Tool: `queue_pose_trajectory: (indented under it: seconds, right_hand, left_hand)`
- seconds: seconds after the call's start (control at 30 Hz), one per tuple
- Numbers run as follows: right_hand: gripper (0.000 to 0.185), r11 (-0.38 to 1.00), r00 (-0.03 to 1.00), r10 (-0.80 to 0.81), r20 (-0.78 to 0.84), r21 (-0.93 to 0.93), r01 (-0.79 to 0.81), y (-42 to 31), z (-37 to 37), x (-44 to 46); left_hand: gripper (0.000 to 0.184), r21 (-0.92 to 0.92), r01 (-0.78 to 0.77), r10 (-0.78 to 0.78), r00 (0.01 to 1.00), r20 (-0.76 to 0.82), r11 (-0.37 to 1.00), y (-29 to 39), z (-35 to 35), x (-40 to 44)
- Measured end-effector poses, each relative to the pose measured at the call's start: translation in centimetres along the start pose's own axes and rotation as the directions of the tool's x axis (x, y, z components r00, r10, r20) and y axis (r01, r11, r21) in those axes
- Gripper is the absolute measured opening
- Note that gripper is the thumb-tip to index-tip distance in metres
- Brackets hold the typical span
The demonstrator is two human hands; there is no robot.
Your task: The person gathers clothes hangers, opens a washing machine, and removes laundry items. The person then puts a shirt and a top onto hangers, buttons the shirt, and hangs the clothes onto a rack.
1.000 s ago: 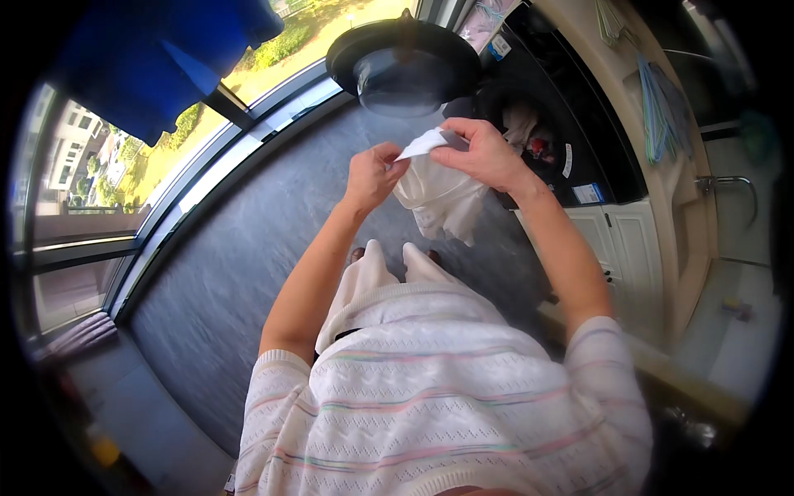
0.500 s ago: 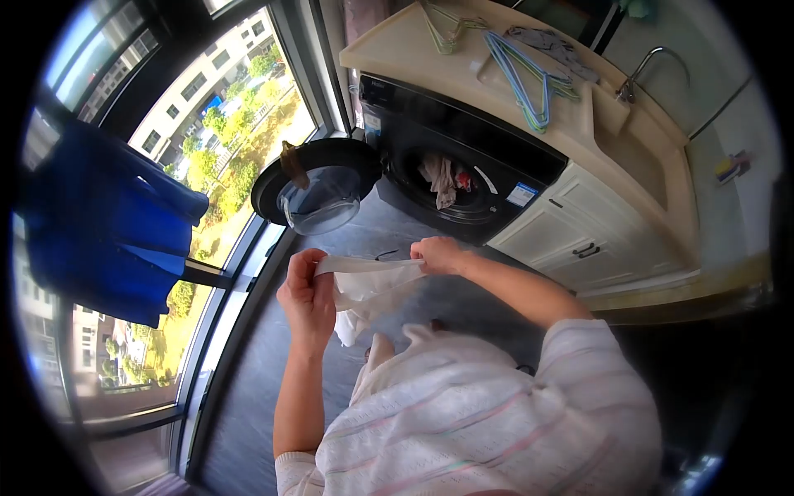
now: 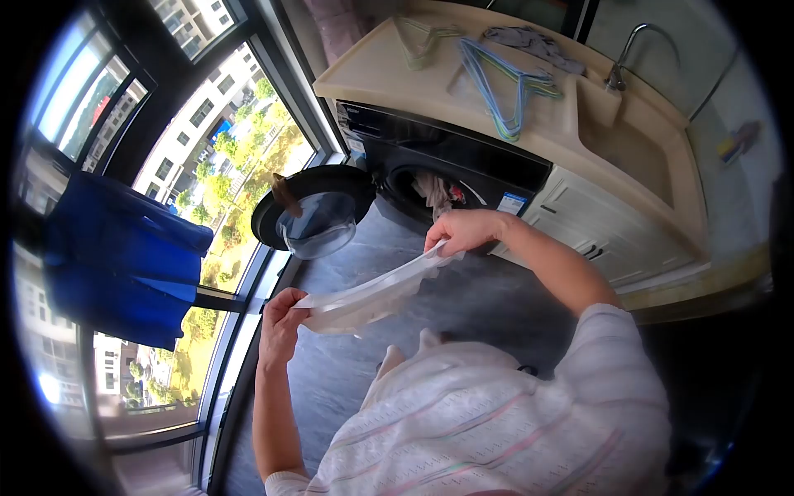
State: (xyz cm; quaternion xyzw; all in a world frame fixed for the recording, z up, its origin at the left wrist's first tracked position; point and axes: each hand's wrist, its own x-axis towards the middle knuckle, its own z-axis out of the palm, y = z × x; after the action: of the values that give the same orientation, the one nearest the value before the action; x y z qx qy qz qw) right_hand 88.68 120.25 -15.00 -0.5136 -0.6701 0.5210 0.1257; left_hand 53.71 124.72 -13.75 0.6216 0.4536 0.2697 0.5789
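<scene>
A white cloth (image 3: 372,296) is stretched between my two hands by its upper band, above the grey floor. My left hand (image 3: 283,325) pinches the band's left end, its fingers closed. At the right end my right hand (image 3: 466,231) grips the same band between thumb and fingers. The rest of the cloth hangs a short way below. Beyond my hands stands a black front-loading washing machine (image 3: 447,145) with its round door (image 3: 318,211) swung open to the left. Crumpled laundry (image 3: 433,193) shows inside the drum.
Blue and green hangers (image 3: 504,91) and a grey cloth (image 3: 536,46) lie on the beige counter (image 3: 364,70). A sink (image 3: 633,157) with a faucet (image 3: 616,76) is at the right, over a white cabinet (image 3: 579,227). A blue garment (image 3: 124,256) hangs by the window.
My view has turned up toward the washing machine and counter. My hands have moved apart, and the white cloth's band, bunched between them before, is now pulled out long.
</scene>
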Motion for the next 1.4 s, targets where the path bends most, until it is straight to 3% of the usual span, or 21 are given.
queue_pose_trajectory:
  seconds: [0.03, 0.07, 0.1, 0.13, 0.17, 0.2, 0.23, 0.3, 0.4, 0.5, 0.6, 0.7, 0.8, 0.9, 1.0, 1.23, 1.3, 1.4]
  right_hand:
    - [0.026, 1.000, 0.998, -0.020, 0.067, 0.026, 0.018, 0.3, -1.0, -0.5]
    - [0.029, 0.992, 0.989, -0.111, 0.100, 0.071, 0.104, 1.2, -2.5, -0.7]
    - [0.025, 0.993, 1.000, 0.011, -0.007, 0.119, -0.010, 0.0, -4.8, -2.1]
    - [0.021, 0.964, 0.959, 0.122, -0.257, 0.259, -0.054, 0.1, -7.4, -2.8]
    - [0.019, 0.955, 0.807, 0.188, -0.561, 0.295, -0.017, 1.5, -10.3, -3.1]
    - [0.026, 0.969, 0.621, 0.213, -0.754, 0.244, -0.036, 5.2, -14.1, -3.3]
    - [0.029, 0.975, 0.363, 0.190, -0.912, 0.133, -0.176, 7.4, -16.7, -3.7]
    - [0.031, 0.801, 0.177, 0.242, -0.954, 0.094, -0.591, 11.3, -20.6, -5.1]
    - [0.028, 0.756, 0.160, 0.399, -0.903, 0.226, -0.614, 14.0, -22.0, -5.4]
    - [0.023, 0.858, 0.241, 0.469, -0.850, 0.374, -0.352, 15.4, -21.9, -4.4]
    - [0.019, 0.830, 0.197, 0.542, -0.817, 0.483, -0.279, 14.3, -21.5, -4.6]
    - [0.015, 0.836, 0.234, 0.549, -0.802, 0.518, -0.184, 15.5, -22.0, -4.7]
    - [0.015, 0.685, 0.292, 0.577, -0.762, 0.647, 0.334, 16.5, -22.5, -4.9]
    - [0.015, 0.544, 0.318, 0.590, -0.742, 0.656, 0.523, 16.0, -22.3, -6.0]
    - [0.016, 0.553, 0.376, 0.447, -0.812, 0.581, 0.597, 14.7, -21.8, -5.7]
    - [0.018, 0.824, 0.354, 0.156, -0.922, 0.319, 0.468, 8.3, -19.9, -4.6]
    - [0.018, 0.797, 0.379, 0.126, -0.917, 0.321, 0.512, 6.7, -19.2, -4.7]
    - [0.017, 0.766, 0.412, 0.053, -0.910, 0.301, 0.567, 4.3, -16.9, -4.9]
  left_hand:
    - [0.005, -0.278, 0.018, -0.022, 1.000, -0.011, 0.960, 0.1, 0.6, 0.1]
    - [0.006, -0.430, -0.014, -0.003, 0.999, -0.039, 0.903, 0.8, 2.0, 0.1]
    - [0.007, -0.440, 0.001, -0.002, 1.000, -0.003, 0.898, 1.5, 2.8, 0.1]
    - [0.008, -0.451, 0.017, -0.002, 0.999, 0.034, 0.893, 2.1, 3.4, 0.0]
    - [0.008, -0.461, 0.033, 0.000, 0.997, 0.071, 0.887, 2.6, 4.2, -0.1]
    - [0.010, -0.440, 0.021, 0.008, 0.998, 0.062, 0.898, 3.3, 5.1, -0.3]
    - [0.010, -0.424, 0.022, 0.011, 0.997, 0.075, 0.905, 3.6, 5.8, -0.4]
    - [0.011, -0.393, 0.017, 0.023, 0.995, 0.097, 0.919, 3.9, 6.8, -0.5]
    - [0.013, -0.327, 0.033, 0.011, 0.991, 0.133, 0.944, 3.8, 7.6, -0.8]
    - [0.014, -0.286, 0.047, -0.004, 0.989, 0.151, 0.957, 3.7, 8.1, -0.7]
    - [0.014, -0.261, 0.057, -0.021, 0.990, 0.141, 0.964, 3.7, 8.4, -0.7]
    - [0.012, -0.243, 0.071, -0.045, 0.993, 0.111, 0.967, 4.0, 8.8, -0.7]
    - [0.010, -0.217, 0.070, -0.057, 0.996, 0.068, 0.974, 4.1, 9.1, -0.9]
    - [0.009, -0.171, 0.046, -0.039, 0.998, 0.044, 0.984, 3.8, 8.7, -1.0]
    - [0.008, -0.045, 0.020, -0.019, 1.000, 0.013, 0.999, 4.0, 8.1, -1.0]
    - [0.007, 0.163, -0.114, 0.129, 0.988, -0.086, 0.980, 4.2, 5.7, -0.5]
    - [0.010, 0.282, -0.136, 0.173, 0.979, -0.110, 0.950, 4.6, 5.1, -0.4]
    - [0.010, 0.256, -0.121, 0.168, 0.971, -0.170, 0.959, 5.0, 4.1, -0.3]
